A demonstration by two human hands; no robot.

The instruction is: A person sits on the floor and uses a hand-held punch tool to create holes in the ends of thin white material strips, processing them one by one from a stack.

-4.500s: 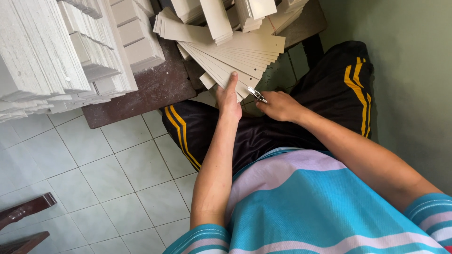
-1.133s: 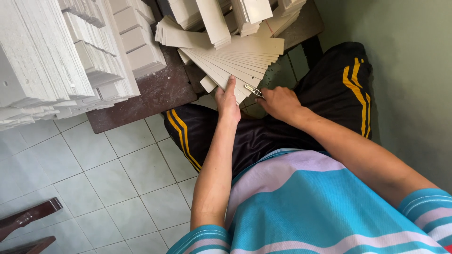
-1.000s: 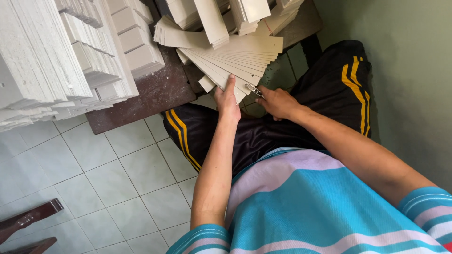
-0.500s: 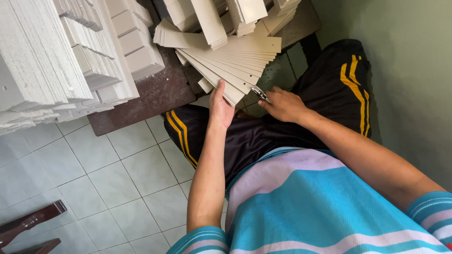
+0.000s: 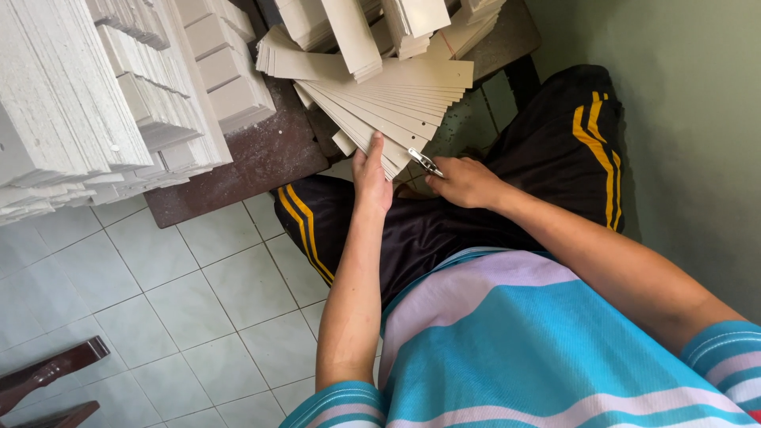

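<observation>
A fanned stack of cream cardboard strips [image 5: 396, 99] lies on the dark brown table [image 5: 261, 158], its near ends hanging over the table edge above my lap. My left hand [image 5: 371, 178] rests against the near ends of the strips, fingers pointing up along them. My right hand [image 5: 464, 181] grips a small metal tool [image 5: 425, 162] whose tip touches the end of the fan. I sit with black trousers with yellow stripes [image 5: 555, 150] beneath the strips.
Tall stacks of white foam-like boards [image 5: 71, 103] fill the left of the table. More bundles of cream strips [image 5: 357, 28] lie at the back. A green wall [image 5: 682, 119] stands close on the right. Pale floor tiles [image 5: 158, 301] and dark wooden pieces [image 5: 47, 380] lie at lower left.
My left hand has slid slightly along the strip ends and now lies flatter against them. My right hand with the metal tool stays at the fan's edge. The view has shifted a little.
</observation>
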